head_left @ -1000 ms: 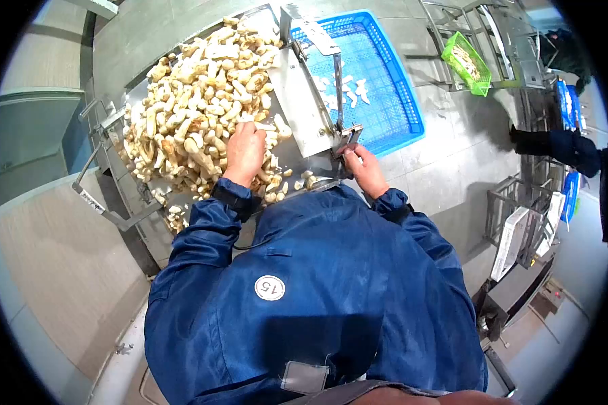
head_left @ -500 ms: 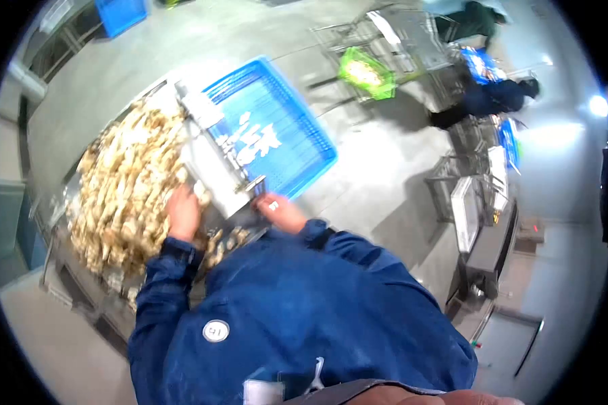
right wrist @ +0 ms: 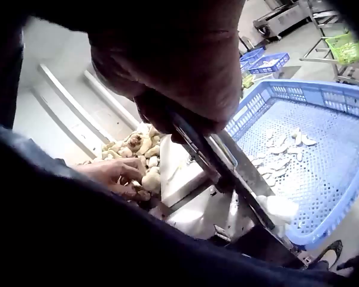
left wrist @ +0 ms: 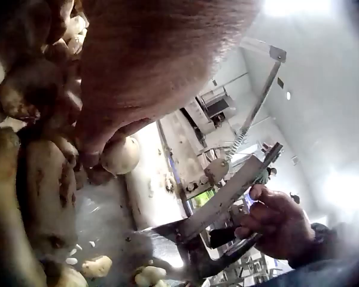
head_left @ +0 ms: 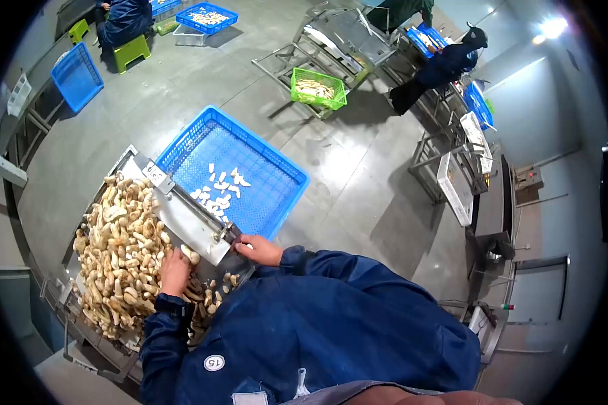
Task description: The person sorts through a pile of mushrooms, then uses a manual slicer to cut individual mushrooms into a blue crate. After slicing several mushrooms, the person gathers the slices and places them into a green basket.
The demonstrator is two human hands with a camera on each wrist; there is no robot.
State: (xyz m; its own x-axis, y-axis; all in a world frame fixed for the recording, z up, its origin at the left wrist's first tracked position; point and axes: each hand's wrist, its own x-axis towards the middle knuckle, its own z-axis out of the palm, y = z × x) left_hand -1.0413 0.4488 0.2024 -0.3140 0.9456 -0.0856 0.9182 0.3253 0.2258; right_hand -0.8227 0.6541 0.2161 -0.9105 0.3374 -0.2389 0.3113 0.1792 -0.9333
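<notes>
A big heap of tan-and-white mushrooms (head_left: 118,256) covers the metal table. At its right side my left hand (head_left: 175,272) has its fingers curled round a mushroom, whose pale rounded end (left wrist: 121,155) shows past the fingers in the left wrist view. My right hand (head_left: 260,250) grips the dark handle (left wrist: 222,237) of a lever cutter. The cutter's long blade arm (left wrist: 224,194) is tilted up in the left wrist view, beside a white board (head_left: 192,226). White slices (head_left: 221,189) lie in the blue crate (head_left: 270,165) beyond the cutter.
Small mushroom pieces (head_left: 231,278) lie at the table's near edge. Farther off, a green basket (head_left: 317,89) of mushrooms sits on a metal rack. One person (head_left: 446,64) stands at the far tables, another (head_left: 127,20) sits on a green stool (head_left: 132,52).
The head view has turned, so the table now appears lower and farther left and more of the room shows. My left hand stays at the heap's edge, my right hand on the cutter handle.
</notes>
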